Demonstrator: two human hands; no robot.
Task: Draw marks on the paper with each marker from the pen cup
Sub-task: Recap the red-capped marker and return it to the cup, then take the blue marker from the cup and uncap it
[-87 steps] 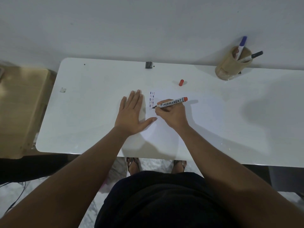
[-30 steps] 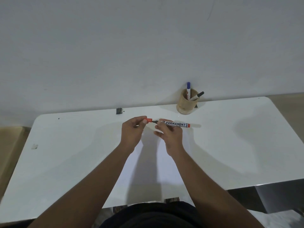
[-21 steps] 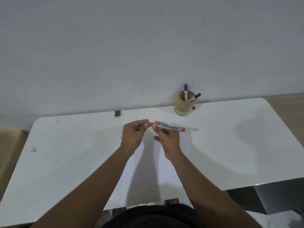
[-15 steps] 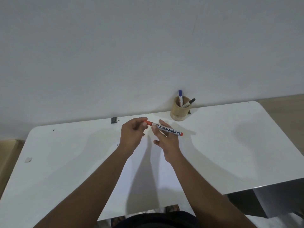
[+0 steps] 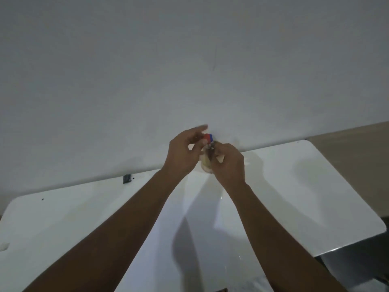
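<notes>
Pen cup point(image 5: 205, 165) now behind both hands, left hand point(image 5: 183, 153) pinching red marker point(image 5: 207, 137), right hand point(image 5: 228, 163) grip unclear.

Bkgd: plain grey-white wall point(image 5: 189, 60) fills upper half, faint hairline crack right of ctr. White glossy table point(image 5: 315, 186) w/ rounded corners pushed against wall; soft shadows and a few glints on surface. 1 small dark block point(image 5: 127, 178) at table's far edge, left of ctr. Tan surface point(image 5: 357, 157) beyond table at right. Dim, even lighting; no window visible.
</notes>
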